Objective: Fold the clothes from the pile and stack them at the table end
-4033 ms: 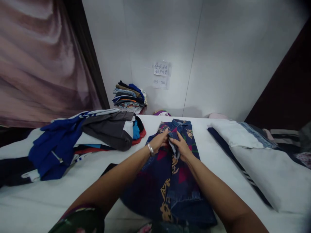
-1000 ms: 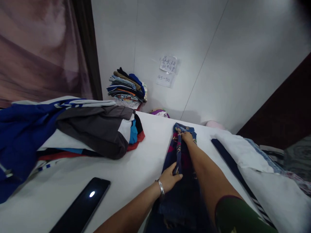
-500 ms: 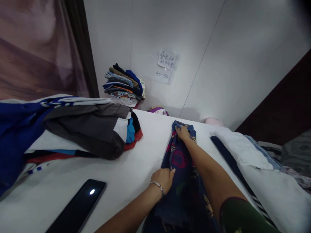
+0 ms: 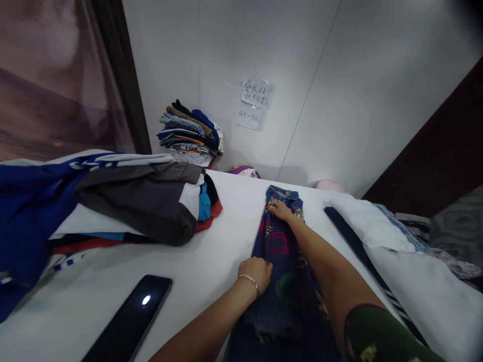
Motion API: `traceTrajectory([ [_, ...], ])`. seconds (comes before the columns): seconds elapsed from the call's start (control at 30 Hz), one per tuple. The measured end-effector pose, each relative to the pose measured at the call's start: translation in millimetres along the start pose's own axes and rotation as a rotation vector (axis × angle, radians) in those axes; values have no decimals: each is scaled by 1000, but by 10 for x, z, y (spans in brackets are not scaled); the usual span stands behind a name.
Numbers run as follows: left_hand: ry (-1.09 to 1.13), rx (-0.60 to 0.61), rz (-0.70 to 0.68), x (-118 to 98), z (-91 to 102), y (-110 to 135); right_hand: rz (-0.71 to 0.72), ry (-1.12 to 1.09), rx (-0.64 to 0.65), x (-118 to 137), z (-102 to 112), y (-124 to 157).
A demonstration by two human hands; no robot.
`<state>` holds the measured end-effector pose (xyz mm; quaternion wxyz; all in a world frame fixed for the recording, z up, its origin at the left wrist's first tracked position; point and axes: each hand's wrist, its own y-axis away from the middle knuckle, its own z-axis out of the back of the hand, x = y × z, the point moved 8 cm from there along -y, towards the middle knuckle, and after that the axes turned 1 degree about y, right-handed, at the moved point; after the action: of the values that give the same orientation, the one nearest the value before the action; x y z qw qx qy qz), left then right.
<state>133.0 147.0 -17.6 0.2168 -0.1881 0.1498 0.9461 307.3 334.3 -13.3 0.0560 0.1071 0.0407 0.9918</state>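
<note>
A dark blue patterned denim shirt (image 4: pixel 279 244) lies lengthwise on the white table (image 4: pixel 196 281), folded narrow, its collar toward the wall. My left hand (image 4: pixel 257 274), with a silver bracelet at the wrist, is closed on the shirt's left edge about midway along it; its fingertips are partly hidden. Farther up, my right hand (image 4: pixel 281 210) rests flat just below the collar, fingers stretched out over the cloth. The shirt's lower part runs toward me between my forearms, where a folded-over hem shows.
Loose clothes, among them a dark grey garment (image 4: pixel 143 196) and a blue one (image 4: pixel 33 201), cover the left side. A phone (image 4: pixel 130 317) lies near the front. White garments (image 4: pixel 385 226) are at right. A folded stack (image 4: pixel 190 133) stands by the wall beneath paper signs (image 4: pixel 254 100).
My right hand has loosened from its grip near the collar and now lies flatter, slightly lower. The collar lies flatter. My left hand remains at the left edge, and a hem shows nearer me.
</note>
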Motion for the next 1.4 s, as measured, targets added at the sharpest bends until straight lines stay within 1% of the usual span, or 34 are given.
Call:
traceTrajectory([
  [0.07, -8, -6, 4, 13, -11, -12, 14, -7, -20, -3, 36, 242],
  [0.13, -8, -4, 4, 23, -26, -25, 36, -3, -47, -25, 10, 526],
  [0.2, -7, -2, 4, 30, -30, -38, 49, 5, -42, -65, -95, 794],
  [0.27, -9, 1, 5, 32, -25, -48, 43, -7, -31, -110, -217, 991],
  [0.37, -19, 21, 11, 26, -16, -48, 14, -58, -36, -151, -297, 1112],
  [0.47, -30, 32, 20, 28, -6, -20, -4, -116, -20, -154, -265, 1140],
  [0.53, -19, 14, 24, 51, 9, 5, -20, -146, -29, -170, -220, 1207],
  [0.6, 12, -2, 13, 84, 16, 20, -16, -164, -50, -187, -213, 1340],
  [0.73, 95, 42, -41, 141, -21, 1, 63, -230, -52, -198, -344, 1688],
  [0.9, 134, 58, -48, 188, -2, -6, 15, -379, -88, -391, -419, 2064],
  [1.0, 108, 17, 11, 261, 69, 91, -22, -439, -116, -568, -418, 2353],
  [1.07, 87, -28, 65, 335, 130, 206, -69, -505, -174, -719, -407, 2595],
  [1.17, 104, -80, 91, 411, 175, 414, -138, -627, -280, -894, -416, 2987],
  [1.3, 239, -66, 118, 464, 76, 656, -165, -864, -380, -897, -462, 3415],
  [1.4, 320, -37, 127, 464, -22, 749, -229, -1125, -384, -840, -513, 3610],
])
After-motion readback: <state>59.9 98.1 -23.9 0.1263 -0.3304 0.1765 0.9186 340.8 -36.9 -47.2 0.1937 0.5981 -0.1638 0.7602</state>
